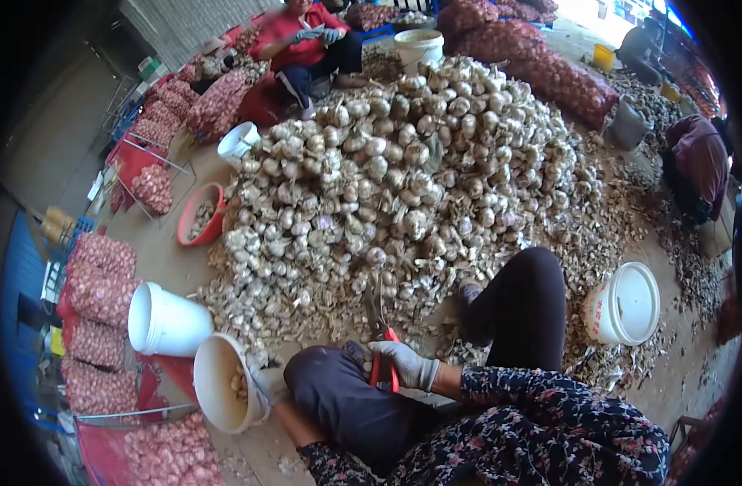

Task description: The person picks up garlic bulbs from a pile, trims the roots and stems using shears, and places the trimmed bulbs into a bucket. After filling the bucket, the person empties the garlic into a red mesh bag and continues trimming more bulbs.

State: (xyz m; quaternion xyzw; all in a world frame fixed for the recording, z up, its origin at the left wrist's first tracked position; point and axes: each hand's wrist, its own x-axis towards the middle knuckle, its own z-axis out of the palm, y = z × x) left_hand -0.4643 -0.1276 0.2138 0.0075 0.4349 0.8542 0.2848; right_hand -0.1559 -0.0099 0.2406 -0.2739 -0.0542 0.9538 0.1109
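Note:
My right hand (409,364), in a pale glove, is closed around the red handles of a pair of shears (384,334). Their long metal blades point away from me over the edge of a large heap of garlic bulbs (371,186), slightly parted. At my left knee, my gloved left hand (269,381) grips the right side of a white bucket (201,381). This bucket is tilted with its mouth turned up and left, and some pale garlic pieces lie in it. Part of the left hand's grip is hidden against the bucket wall.
Another white bucket (172,320) lies tipped beside it, and one stands at right (630,304). A red basin (202,215) borders the heap. Filled red mesh sacks (99,300) line the left. A person in red (294,40) sits across the heap; others crouch at right.

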